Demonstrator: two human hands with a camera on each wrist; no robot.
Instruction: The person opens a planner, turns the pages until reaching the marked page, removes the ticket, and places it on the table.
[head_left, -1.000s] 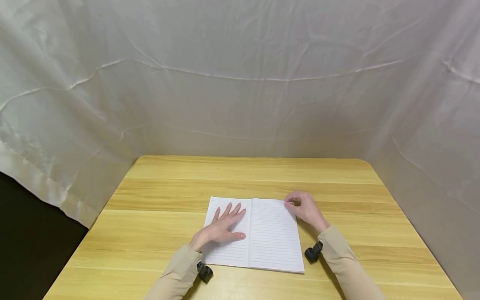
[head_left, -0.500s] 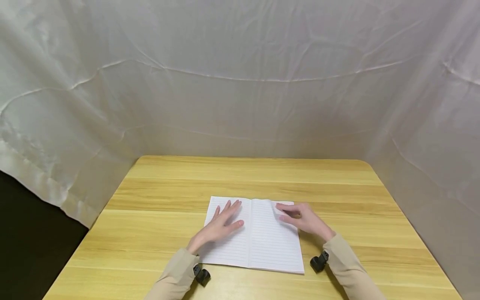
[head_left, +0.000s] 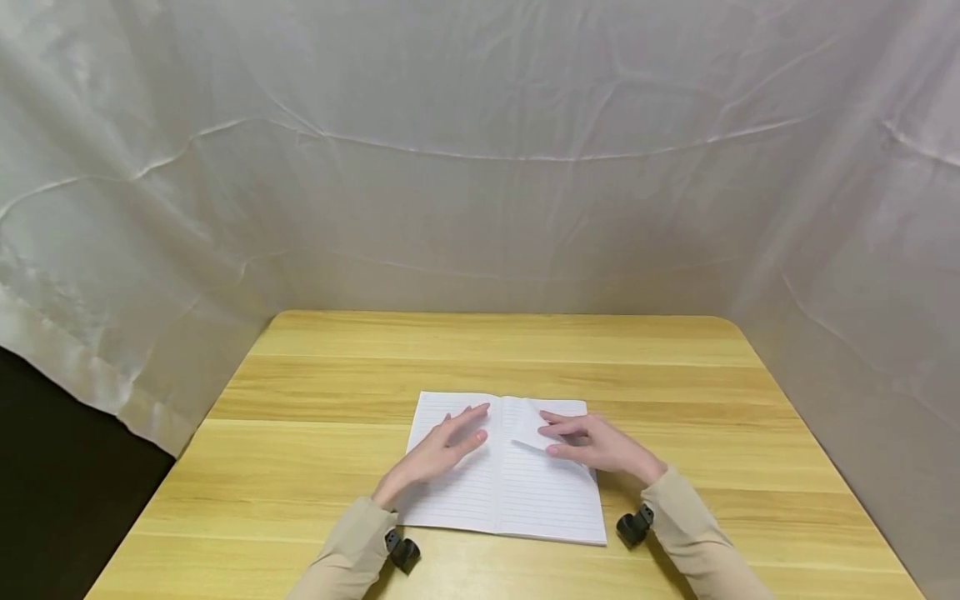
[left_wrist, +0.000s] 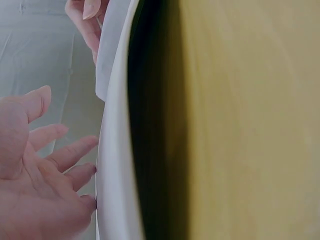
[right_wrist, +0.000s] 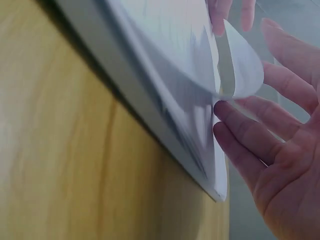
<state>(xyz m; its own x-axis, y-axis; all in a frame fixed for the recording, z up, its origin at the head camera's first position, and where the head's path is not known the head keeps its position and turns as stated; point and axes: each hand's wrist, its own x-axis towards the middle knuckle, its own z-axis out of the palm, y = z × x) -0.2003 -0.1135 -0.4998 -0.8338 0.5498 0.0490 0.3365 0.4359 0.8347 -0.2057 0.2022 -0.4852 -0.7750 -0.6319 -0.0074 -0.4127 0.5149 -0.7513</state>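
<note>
The ruled notebook (head_left: 551,504) lies spread on the wooden table (head_left: 300,467) in the lower middle of the head frame, and a single lifted leaf (right_wrist: 245,70) curls up from its right side, its free edge bending over toward the centre fold (head_left: 497,492). The right hand (head_left: 603,446), right of centre, has its fingers loosely extended against that leaf, the thumb standing off it in the right wrist view (exactly which fingertips bear on the paper is hard to tell behind the curl). The left hand (head_left: 435,457) is spread wide over the left page (head_left: 446,508), pinching nothing, with at least its lower fingertips at the paper in the left wrist frame. To carry the leaf across well, I would let the flat of the right fingers do the pushing, in a low, even sweep toward the left of the frame, rather than tugging at the corner, which could crease it. The left hand would do best to steady the left side lightly, then lift just enough for the leaf to pass beneath and lie flat
</note>
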